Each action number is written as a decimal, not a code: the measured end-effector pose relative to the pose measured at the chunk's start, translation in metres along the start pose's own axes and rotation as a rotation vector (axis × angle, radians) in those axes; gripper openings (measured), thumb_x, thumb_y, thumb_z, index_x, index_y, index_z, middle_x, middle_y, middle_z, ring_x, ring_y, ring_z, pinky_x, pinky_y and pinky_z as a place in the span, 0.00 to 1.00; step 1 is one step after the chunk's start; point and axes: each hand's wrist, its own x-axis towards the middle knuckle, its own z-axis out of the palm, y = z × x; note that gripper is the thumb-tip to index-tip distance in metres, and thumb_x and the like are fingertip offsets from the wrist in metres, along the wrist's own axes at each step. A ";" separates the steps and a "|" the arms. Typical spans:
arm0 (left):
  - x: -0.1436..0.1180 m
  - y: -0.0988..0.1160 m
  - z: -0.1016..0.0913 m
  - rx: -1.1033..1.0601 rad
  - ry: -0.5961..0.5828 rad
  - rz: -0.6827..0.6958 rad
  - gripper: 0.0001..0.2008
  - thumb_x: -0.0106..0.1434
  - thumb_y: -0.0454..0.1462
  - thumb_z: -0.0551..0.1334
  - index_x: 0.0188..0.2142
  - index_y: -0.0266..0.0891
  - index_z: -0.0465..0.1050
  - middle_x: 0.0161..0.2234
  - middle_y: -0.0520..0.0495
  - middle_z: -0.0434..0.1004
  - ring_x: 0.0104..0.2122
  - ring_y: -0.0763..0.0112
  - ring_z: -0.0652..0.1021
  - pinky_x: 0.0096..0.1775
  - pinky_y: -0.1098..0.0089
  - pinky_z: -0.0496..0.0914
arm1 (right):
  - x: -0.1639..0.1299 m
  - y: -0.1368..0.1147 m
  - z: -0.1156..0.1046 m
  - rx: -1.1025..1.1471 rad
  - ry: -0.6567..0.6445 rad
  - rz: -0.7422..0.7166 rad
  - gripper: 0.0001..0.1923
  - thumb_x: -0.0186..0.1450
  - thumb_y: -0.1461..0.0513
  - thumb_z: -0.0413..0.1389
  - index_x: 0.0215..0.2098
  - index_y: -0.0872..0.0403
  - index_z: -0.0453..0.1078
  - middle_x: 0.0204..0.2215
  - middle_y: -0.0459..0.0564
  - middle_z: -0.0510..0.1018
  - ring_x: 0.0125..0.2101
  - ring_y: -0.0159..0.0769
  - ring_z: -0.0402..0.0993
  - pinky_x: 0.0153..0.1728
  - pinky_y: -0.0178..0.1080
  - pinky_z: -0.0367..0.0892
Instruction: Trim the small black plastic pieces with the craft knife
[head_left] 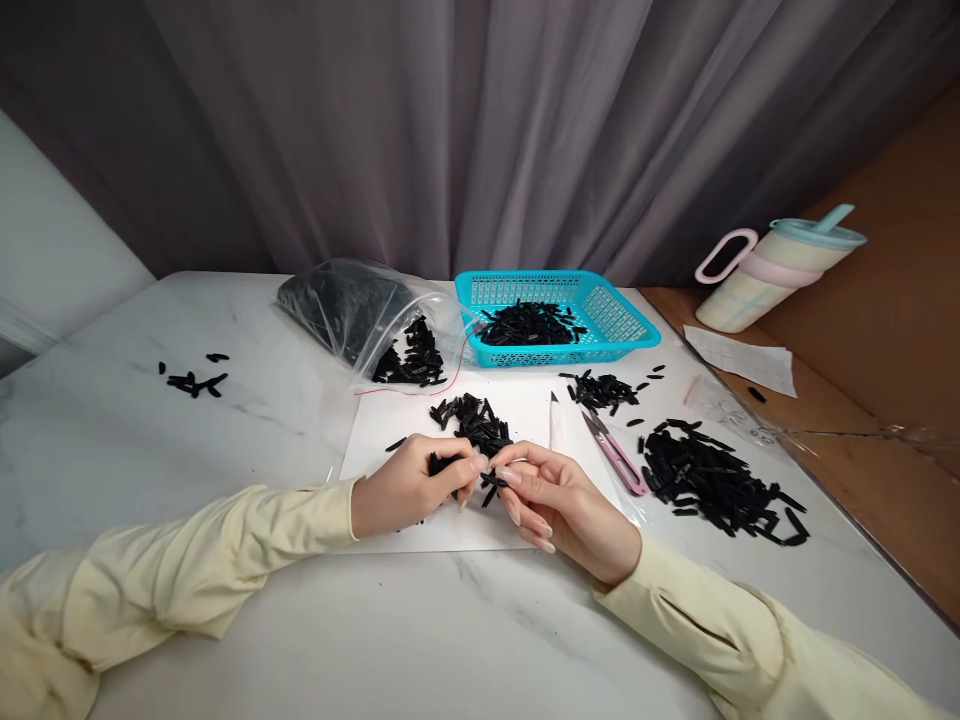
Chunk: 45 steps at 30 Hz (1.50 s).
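My left hand (416, 480) is closed around several small black strips (444, 464), its thumb and index fingertip pressed together. Facing it, my right hand (559, 490) pinches one black strip (493, 481) between thumb and index finger, the other fingers loosely curled. The two sets of fingertips nearly meet above a white sheet (375, 425). Just behind them lies a loose pile of black strips (476, 420). Pink thread snips (616, 455) and a white tool with a dark pointed tip (556, 420) rest to the right of that pile. What the strips are made of cannot be told.
A blue mesh basket (555, 356) holds more strips. Left of it lies an open clear zip bag (352, 310) of strips. Further piles sit at right (709, 475) and far left (196, 384). A lidded tumbler (780, 270) and a paper slip (742, 360) are beyond the right edge.
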 end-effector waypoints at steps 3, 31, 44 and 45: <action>-0.002 0.002 0.002 -0.020 -0.019 -0.037 0.17 0.63 0.43 0.51 0.21 0.36 0.63 0.20 0.53 0.64 0.19 0.80 0.62 0.22 0.76 0.59 | 0.000 0.000 0.001 -0.002 0.007 -0.012 0.06 0.59 0.63 0.59 0.33 0.57 0.67 0.16 0.40 0.68 0.11 0.19 0.52 0.10 0.24 0.54; -0.007 -0.004 0.003 -0.303 0.016 -0.070 0.16 0.62 0.43 0.55 0.24 0.35 0.68 0.20 0.52 0.67 0.16 0.83 0.60 0.18 0.77 0.54 | 0.001 0.001 -0.007 -0.018 0.085 -0.100 0.16 0.51 0.66 0.65 0.37 0.54 0.69 0.22 0.39 0.66 0.15 0.20 0.58 0.14 0.27 0.56; -0.012 -0.007 0.002 0.033 0.081 0.242 0.12 0.63 0.35 0.52 0.26 0.35 0.68 0.22 0.50 0.69 0.22 0.77 0.69 0.25 0.75 0.63 | -0.004 -0.001 -0.001 -0.051 -0.071 -0.003 0.09 0.60 0.58 0.58 0.30 0.58 0.68 0.14 0.42 0.72 0.10 0.22 0.62 0.12 0.26 0.56; -0.012 -0.008 0.003 0.039 0.084 0.250 0.12 0.63 0.35 0.52 0.26 0.35 0.68 0.22 0.50 0.69 0.22 0.77 0.70 0.25 0.75 0.64 | -0.004 -0.001 -0.001 -0.059 -0.088 0.002 0.09 0.60 0.58 0.58 0.30 0.58 0.68 0.15 0.43 0.73 0.10 0.23 0.64 0.12 0.27 0.58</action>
